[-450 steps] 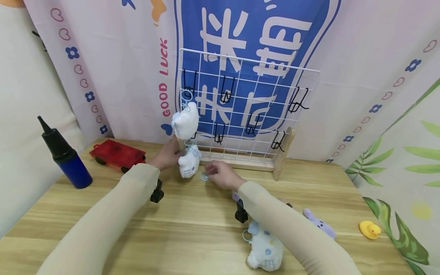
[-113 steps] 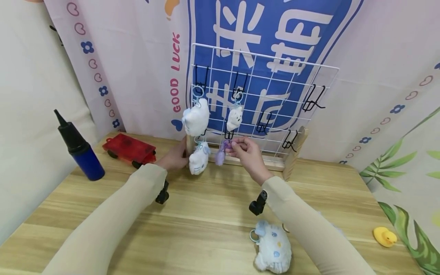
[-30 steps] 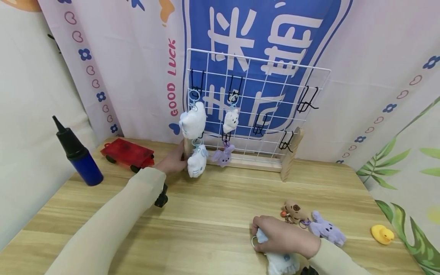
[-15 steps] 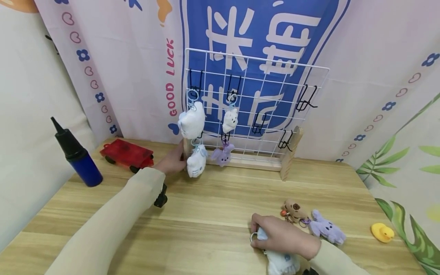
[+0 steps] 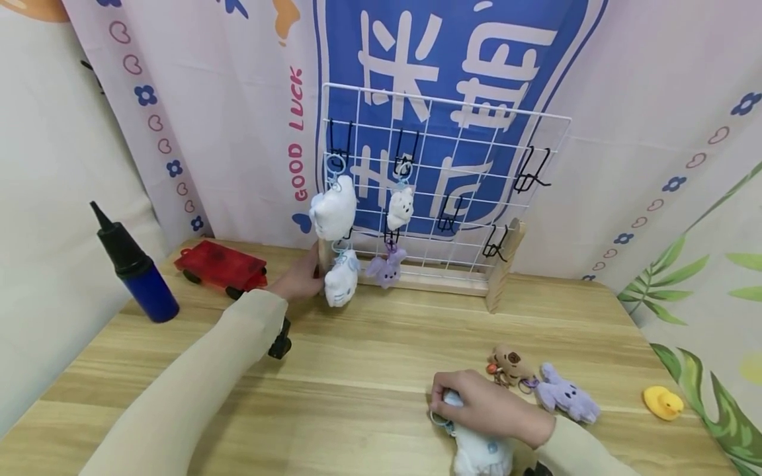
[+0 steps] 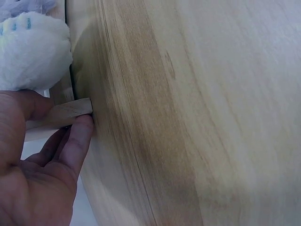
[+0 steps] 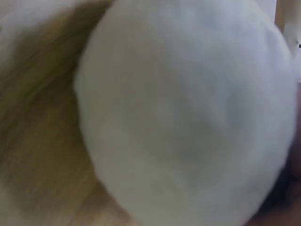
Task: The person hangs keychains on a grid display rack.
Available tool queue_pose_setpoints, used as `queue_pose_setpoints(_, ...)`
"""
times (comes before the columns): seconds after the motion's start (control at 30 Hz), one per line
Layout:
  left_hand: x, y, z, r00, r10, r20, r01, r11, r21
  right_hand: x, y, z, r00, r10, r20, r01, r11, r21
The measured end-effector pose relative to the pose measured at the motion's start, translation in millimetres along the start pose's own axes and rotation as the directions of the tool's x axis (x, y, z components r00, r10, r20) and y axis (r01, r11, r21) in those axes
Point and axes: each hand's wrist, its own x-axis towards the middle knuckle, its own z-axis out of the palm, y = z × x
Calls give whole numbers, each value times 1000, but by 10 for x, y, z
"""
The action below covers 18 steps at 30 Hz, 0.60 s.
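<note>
Head: right hand curled over the blue-white plush, pinching at its ring end; whether the ring itself or the ear, can't tell. Plush lies on the table under that hand, long axis running roughly from ring toward the person. Grid rack stands beyond, to the left, well apart. Left hand is at rack's left end; right hand nearer the plush.

Left wrist: thumb and fingers pinch the wooden foot, hung plush just beside.

Right wrist: plush fills view, blurred; grip unclear.
</note>
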Motion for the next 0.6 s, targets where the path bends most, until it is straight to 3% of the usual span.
queue_pose_setpoints(0.2,-8,18,-3,1000,-13,3,13,1000,-7,4,11,-36,998,-56,-8,57,989,137)
queue_pose_setpoints(0.3,8,10,-6,1000,-12,0,12,1000,-16,18,22,-57,996,-86,15,77,948,308)
queue_pose_setpoints(0.4,22,7,-4,1000,-9,-5,9,1000,-14,26,34,-82,995,-96,35,70,889,453)
queue_pose_setpoints(0.6,3,33,-4,1000,-15,-7,15,1000,-3,35,73,-115,995,-99,26,68,830,553)
